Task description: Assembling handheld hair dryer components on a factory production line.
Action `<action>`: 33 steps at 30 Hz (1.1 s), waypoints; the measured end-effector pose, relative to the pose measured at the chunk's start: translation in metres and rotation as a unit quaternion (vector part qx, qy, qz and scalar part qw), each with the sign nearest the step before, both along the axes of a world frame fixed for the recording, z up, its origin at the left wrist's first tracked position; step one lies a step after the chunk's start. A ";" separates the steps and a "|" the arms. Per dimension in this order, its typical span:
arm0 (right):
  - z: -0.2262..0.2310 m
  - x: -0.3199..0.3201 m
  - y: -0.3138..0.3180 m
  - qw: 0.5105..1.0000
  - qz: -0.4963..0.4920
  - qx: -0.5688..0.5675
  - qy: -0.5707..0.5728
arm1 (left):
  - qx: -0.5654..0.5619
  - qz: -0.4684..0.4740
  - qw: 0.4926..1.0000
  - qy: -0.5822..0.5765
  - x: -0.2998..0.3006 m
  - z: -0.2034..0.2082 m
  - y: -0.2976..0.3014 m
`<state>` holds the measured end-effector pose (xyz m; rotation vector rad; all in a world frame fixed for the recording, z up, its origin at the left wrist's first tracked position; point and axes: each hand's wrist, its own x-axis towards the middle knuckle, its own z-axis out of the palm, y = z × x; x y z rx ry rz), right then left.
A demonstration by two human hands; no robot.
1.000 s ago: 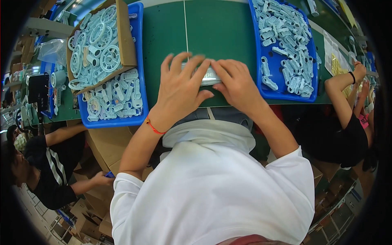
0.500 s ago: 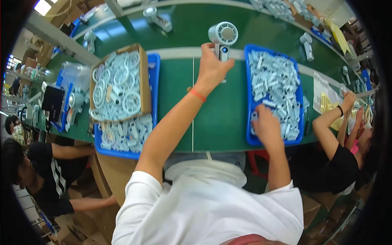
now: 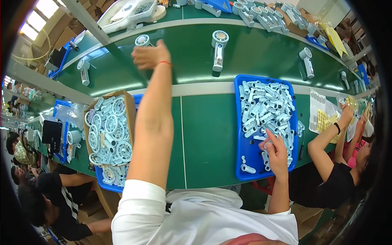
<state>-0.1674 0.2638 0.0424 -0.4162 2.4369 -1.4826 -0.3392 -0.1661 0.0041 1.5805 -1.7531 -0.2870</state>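
- My left hand (image 3: pixel 150 55) is stretched out to 11 o'clock over the green conveyor belt (image 3: pixel 261 53), fingers curled loosely together with nothing clamped in them; the arm reaches far because the belt runs beyond my bench.
- Just above that hand, touching or nearly so, sits a small white fan (image 3: pixel 142 40); I cannot tell which.
- Another white handheld fan (image 3: pixel 219 49) lies at 12 o'clock on the belt, handle toward me, well apart from either hand.
- My right hand (image 3: pixel 277 152) rests at 3 o'clock in the blue tray (image 3: pixel 241 134), fingers spread apart among pale handle shells (image 3: pixel 265 106), kept close for easy picking.
- At 9 o'clock a cardboard box (image 3: pixel 130 107) holds round fan grilles (image 3: pixel 108 130), near my left side.
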 end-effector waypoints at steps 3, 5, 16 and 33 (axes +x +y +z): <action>0.006 0.002 -0.014 0.992 0.093 -0.082 -0.008 | 0.284 -0.035 0.956 -0.061 0.002 0.012 -0.026; 0.018 0.005 -0.029 0.982 0.115 -0.121 -0.092 | 0.258 -0.037 0.961 -0.095 -0.011 -0.001 -0.029; 0.007 0.022 -0.087 0.918 0.119 -0.312 -0.214 | 0.311 -0.523 0.552 0.571 0.159 0.100 0.115; -0.005 0.087 -0.104 0.990 0.101 -0.086 -0.050 | 0.390 -0.612 0.642 0.247 0.337 -0.022 0.187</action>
